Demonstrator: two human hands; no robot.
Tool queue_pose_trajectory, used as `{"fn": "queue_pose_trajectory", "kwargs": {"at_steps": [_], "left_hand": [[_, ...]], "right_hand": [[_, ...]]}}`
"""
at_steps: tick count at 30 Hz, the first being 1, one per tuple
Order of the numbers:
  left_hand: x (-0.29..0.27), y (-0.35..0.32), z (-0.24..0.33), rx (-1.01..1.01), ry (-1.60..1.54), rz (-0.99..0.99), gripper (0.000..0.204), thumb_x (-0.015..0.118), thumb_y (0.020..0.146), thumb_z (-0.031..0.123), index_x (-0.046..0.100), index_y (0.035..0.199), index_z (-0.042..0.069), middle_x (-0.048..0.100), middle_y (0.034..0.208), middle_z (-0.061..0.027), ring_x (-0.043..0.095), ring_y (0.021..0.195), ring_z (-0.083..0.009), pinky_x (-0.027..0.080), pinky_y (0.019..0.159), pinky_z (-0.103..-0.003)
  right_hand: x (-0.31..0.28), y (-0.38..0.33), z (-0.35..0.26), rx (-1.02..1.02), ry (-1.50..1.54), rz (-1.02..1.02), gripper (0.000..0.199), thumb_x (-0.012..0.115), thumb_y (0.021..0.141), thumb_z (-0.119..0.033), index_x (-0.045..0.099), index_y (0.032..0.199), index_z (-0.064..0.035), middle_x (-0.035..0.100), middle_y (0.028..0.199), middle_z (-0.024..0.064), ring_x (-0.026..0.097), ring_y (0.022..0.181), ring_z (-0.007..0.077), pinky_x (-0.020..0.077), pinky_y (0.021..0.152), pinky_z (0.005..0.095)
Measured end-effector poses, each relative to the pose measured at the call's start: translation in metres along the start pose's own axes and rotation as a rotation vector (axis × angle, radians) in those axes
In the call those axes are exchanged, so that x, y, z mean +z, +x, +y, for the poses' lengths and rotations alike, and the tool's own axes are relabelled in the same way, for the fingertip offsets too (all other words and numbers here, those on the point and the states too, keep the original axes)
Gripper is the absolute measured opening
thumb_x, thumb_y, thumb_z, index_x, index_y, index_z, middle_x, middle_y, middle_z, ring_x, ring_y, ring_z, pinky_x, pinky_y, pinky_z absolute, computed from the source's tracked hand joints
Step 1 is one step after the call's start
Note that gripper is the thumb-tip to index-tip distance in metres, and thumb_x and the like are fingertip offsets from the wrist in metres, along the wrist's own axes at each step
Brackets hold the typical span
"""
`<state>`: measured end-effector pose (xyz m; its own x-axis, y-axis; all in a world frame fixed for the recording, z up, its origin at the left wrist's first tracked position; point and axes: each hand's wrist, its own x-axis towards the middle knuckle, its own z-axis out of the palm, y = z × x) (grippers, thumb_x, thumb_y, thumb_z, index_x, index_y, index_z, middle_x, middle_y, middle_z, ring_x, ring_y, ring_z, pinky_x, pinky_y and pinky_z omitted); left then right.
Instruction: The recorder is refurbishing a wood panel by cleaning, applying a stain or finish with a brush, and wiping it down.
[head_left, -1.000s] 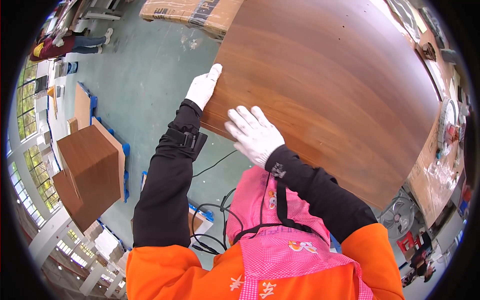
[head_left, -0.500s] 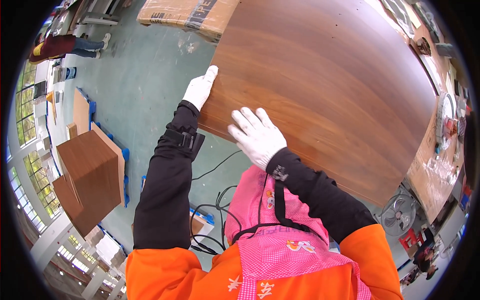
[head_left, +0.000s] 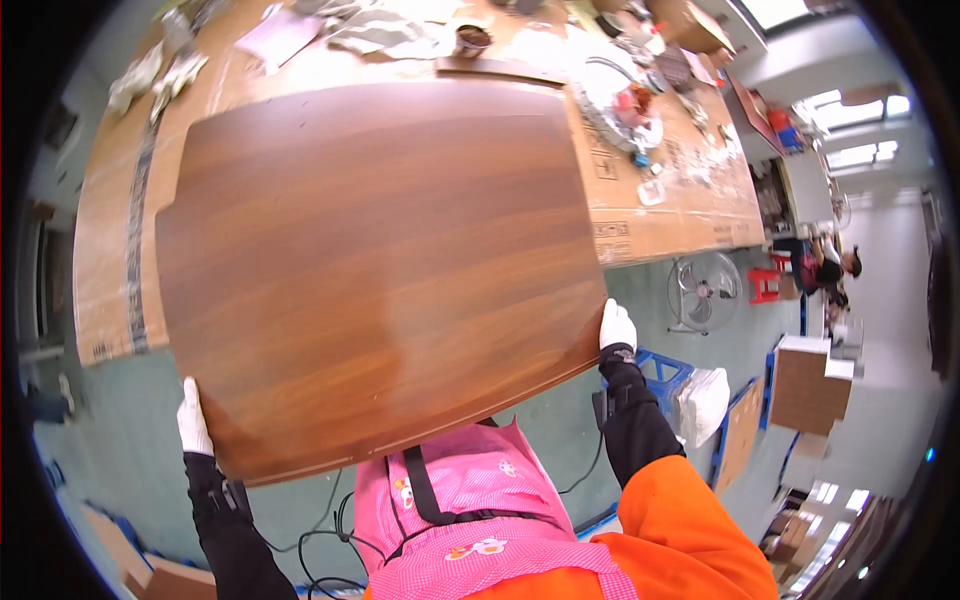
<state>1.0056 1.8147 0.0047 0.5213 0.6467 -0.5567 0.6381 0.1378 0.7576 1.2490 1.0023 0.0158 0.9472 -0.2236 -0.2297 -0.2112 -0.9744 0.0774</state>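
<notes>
A large brown wood-grain panel (head_left: pixel 385 270) spans the middle of the view, its near edge close to my pink apron. My left hand (head_left: pixel 194 415), in a white glove, grips the panel's near left corner from the side. On the opposite side my right hand (head_left: pixel 617 326), also gloved in white, is closed on the right edge near the front corner. The fingers of both hands are partly hidden under the board. Beyond my hands, the panel's far part lies over a cardboard-covered table (head_left: pixel 680 215); whether it rests on it I cannot tell.
Along the table's far side are a brown cup (head_left: pixel 471 41), a wood strip (head_left: pixel 500 72), crumpled cloths (head_left: pixel 390 32) and a white round tray (head_left: pixel 612 100). A floor fan (head_left: pixel 704 292) and a blue plastic stool (head_left: pixel 662 374) stand at the right. Cables (head_left: pixel 325 545) trail by my apron.
The view has swung to the right, bringing the table ahead. My right hand has gone from lying on the panel's face to gripping its right edge. My left hand still holds the left side.
</notes>
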Motion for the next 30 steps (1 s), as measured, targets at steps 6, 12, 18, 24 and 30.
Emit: {"fn": "queue_pose_trajectory", "kwargs": {"at_steps": [6,12,18,24,30], "left_hand": [[-0.003,-0.016,0.025,-0.137,0.347,0.116,0.092,0.05,0.095,0.077,0.068,0.12,-0.01,0.069,0.109,-0.0102,0.06,0.099,-0.018,0.049,0.093,-0.032],[-0.024,-0.041,0.085,0.078,0.329,0.253,0.087,0.05,0.101,0.068,0.064,0.128,-0.014,0.071,0.124,-0.0214,0.064,0.114,-0.0261,0.045,0.108,-0.035],[-0.1,-0.159,0.061,0.187,0.207,0.521,0.059,0.048,0.107,0.046,0.063,0.132,-0.006,0.067,0.128,-0.0182,0.06,0.118,-0.0262,0.047,0.103,-0.037],[0.087,-0.177,0.173,0.776,0.232,0.464,0.051,0.047,0.109,0.039,0.062,0.135,-0.003,0.066,0.123,-0.0158,0.06,0.113,-0.0282,0.047,0.101,-0.04],[0.347,-0.313,0.213,0.815,-0.087,0.236,0.052,0.046,0.109,0.038,0.06,0.138,-0.003,0.066,0.126,-0.0156,0.059,0.114,-0.0287,0.046,0.102,-0.04]], "right_hand": [[0.014,-0.002,-0.041,-0.029,-0.048,0.387,0.046,0.045,0.106,-0.046,0.058,0.13,-0.0083,0.062,0.121,0.0237,0.068,0.101,0.0458,0.0561,0.09,0.0534],[-0.058,0.017,-0.031,0.349,0.52,0.01,0.068,0.033,0.105,-0.057,0.073,0.107,-0.0014,0.072,0.103,0.026,0.066,0.104,0.0462,0.0504,0.094,0.0534],[-0.063,-0.008,-0.005,0.378,0.654,0.117,0.065,0.036,0.105,-0.056,0.076,0.092,-0.006,0.072,0.097,0.0235,0.067,0.097,0.046,0.0513,0.087,0.0527],[-0.095,-0.053,0.101,0.408,1.142,0.488,0.06,0.049,0.106,-0.047,0.064,0.072,0.0002,0.054,0.059,0.0171,0.054,0.055,0.0279,0.042,0.059,0.0416],[-0.061,-0.055,0.329,0.556,1.308,0.976,0.058,0.046,0.109,-0.039,0.067,0.077,0.0046,0.055,0.057,0.0089,0.05,0.057,0.0157,0.0396,0.058,0.0406]]}}
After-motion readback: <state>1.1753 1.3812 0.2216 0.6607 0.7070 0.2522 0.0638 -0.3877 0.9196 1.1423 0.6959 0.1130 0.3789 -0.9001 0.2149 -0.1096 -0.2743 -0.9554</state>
